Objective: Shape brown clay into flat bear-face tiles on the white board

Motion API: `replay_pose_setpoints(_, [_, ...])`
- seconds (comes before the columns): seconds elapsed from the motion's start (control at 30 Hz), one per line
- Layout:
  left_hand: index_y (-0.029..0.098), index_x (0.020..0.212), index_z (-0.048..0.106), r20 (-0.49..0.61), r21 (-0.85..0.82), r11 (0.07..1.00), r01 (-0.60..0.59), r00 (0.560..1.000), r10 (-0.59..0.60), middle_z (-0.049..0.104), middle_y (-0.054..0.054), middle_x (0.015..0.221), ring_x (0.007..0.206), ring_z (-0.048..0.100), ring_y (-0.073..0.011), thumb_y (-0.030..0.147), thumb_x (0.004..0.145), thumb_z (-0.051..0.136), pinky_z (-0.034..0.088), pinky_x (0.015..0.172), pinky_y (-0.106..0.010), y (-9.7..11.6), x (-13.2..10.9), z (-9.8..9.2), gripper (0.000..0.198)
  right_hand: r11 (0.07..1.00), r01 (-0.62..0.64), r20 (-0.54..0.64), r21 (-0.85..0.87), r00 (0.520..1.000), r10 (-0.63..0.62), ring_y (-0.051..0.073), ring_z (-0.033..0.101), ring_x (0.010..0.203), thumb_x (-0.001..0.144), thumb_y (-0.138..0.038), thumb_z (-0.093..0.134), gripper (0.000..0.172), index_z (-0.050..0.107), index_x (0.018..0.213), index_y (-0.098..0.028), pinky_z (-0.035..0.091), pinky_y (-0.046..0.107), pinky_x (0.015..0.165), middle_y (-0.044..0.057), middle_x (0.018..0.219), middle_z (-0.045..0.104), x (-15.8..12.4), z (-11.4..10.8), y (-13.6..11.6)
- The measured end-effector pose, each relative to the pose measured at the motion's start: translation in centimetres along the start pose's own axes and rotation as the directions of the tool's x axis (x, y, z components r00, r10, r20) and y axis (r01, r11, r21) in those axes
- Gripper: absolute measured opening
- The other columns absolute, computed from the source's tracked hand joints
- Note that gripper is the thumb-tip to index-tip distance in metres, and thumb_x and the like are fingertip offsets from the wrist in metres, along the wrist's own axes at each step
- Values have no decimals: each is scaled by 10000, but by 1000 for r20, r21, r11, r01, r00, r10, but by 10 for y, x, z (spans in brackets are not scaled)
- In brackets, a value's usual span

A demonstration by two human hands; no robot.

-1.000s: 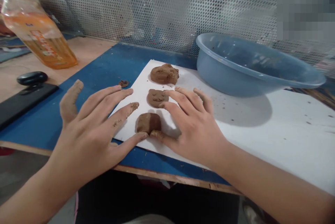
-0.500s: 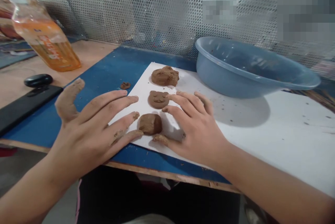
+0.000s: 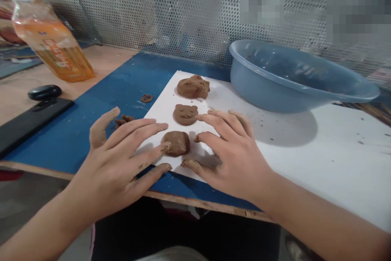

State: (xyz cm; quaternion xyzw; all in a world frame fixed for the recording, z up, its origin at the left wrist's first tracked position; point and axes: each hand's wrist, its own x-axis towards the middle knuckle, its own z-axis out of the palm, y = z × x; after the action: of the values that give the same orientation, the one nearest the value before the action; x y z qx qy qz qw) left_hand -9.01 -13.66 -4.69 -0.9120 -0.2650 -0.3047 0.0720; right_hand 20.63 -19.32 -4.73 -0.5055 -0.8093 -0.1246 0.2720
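1. Left hand (image 3: pixel 122 159): fingers spread flat, gripping nothing; one fingertip touches the near clay lump (image 3: pixel 176 143).
2. Right hand (image 3: pixel 235 155): splayed likewise, just right of the lump, apart.
3. Lump lies between both hands on the white sheet (image 3: pixel 293 159); left nearer.

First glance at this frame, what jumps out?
The left hand and right hand, both clay-smeared, lie spread flat on either side of the nearest clay lump, at the front edge of the white sheet. Behind it, in a row, sit a flat clay disc and a rougher lump. A blue basin stands at the right rear of the sheet.
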Motion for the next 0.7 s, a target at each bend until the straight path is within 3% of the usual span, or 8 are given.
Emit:
replay_pose_setpoints(0.13, [295, 1298, 763, 3, 44, 994, -99, 995, 99, 721, -42, 1692, 1591, 692, -263, 264, 1000, 882, 342, 1587, -566, -7, -2, -1, 322, 1000, -11, 0, 18, 1000, 11, 458, 683, 1555, 1142, -583, 760, 353, 795, 1124, -233, 436, 701, 1336, 168, 1595, 798, 1, 2, 0])
replay_pose_setpoints(0.23, [278, 1324, 761, 24, 54, 994, -96, 995, 95, 701, -67, 1711, 1593, 686, -286, 265, 1009, 866, 279, 1600, -584, -10, -1, -1, 332, 1000, -10, -11, 21, 1000, 11, 457, 694, 1533, 1153, -577, 741, 358, 793, 1115, -224, 449, 695, 1325, 173, 1567, 808, 2, 3, 1])
replay_pose_setpoints(0.33, [279, 1349, 765, 48, 33, 997, -76, 996, 75, 674, -62, 1750, 1620, 668, -303, 276, 1006, 869, 356, 1553, -574, -11, -2, 2, 359, 999, -24, -3, 25, 1000, 24, 456, 681, 1550, 1145, -585, 753, 354, 793, 1116, -234, 444, 696, 1329, 170, 1584, 801, 2, 3, 1])
replay_pose_setpoints(0.7, [328, 1351, 752, 24, 12, 998, -67, 997, 67, 719, -33, 1684, 1570, 696, -250, 233, 1027, 838, 381, 1546, -567, -14, -4, 4, 349, 998, -22, -1, 51, 1000, 22, 434, 691, 1523, 1135, -580, 773, 341, 811, 1163, -243, 457, 671, 1314, 167, 1586, 802, 2, 1, 1])
